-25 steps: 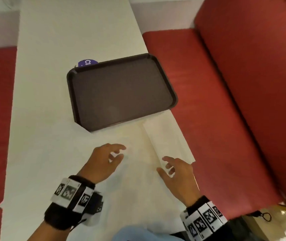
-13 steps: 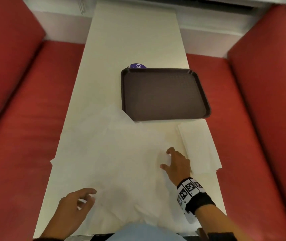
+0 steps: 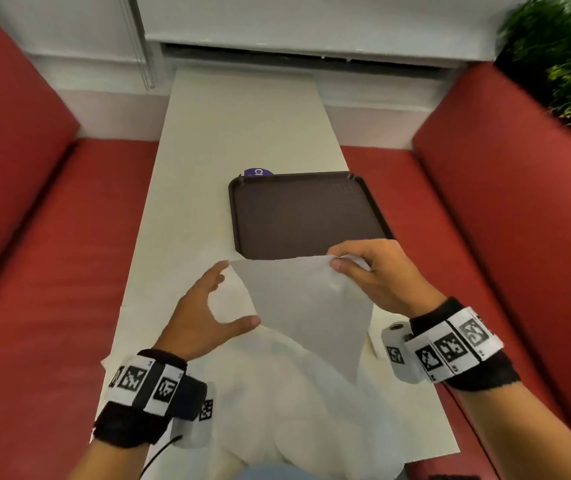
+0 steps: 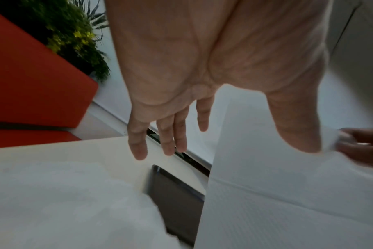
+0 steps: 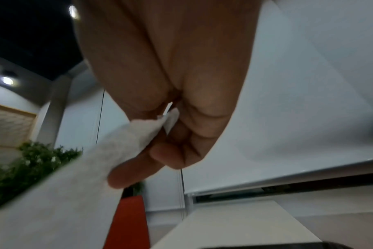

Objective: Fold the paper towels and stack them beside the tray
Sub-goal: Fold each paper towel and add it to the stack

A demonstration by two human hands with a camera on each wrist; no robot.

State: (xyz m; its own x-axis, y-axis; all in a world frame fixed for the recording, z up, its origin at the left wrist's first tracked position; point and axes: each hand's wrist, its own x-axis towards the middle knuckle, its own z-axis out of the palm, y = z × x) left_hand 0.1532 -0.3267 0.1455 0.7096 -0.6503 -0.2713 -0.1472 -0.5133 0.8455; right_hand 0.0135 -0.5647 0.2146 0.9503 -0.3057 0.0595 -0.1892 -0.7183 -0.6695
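Right hand (image 3: 377, 271) lifts one paper towel (image 3: 308, 306) over the table (image 3: 242, 133), just in front of the tray (image 3: 306, 213)
Right fingers pinch its top corner; left hand (image 3: 204, 317) spread, empty, at the free corner. Risk: single-corner hold lets the sheet swing or tear, so the fold goes crooked. Loose towel pile (image 3: 298, 403) underneath crowds the folding spot; red benches (image 3: 52, 271) both sides

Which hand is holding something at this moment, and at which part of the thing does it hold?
The right hand pinches a paper towel at its upper corner, lifted above the table. The left hand is open and holds nothing.
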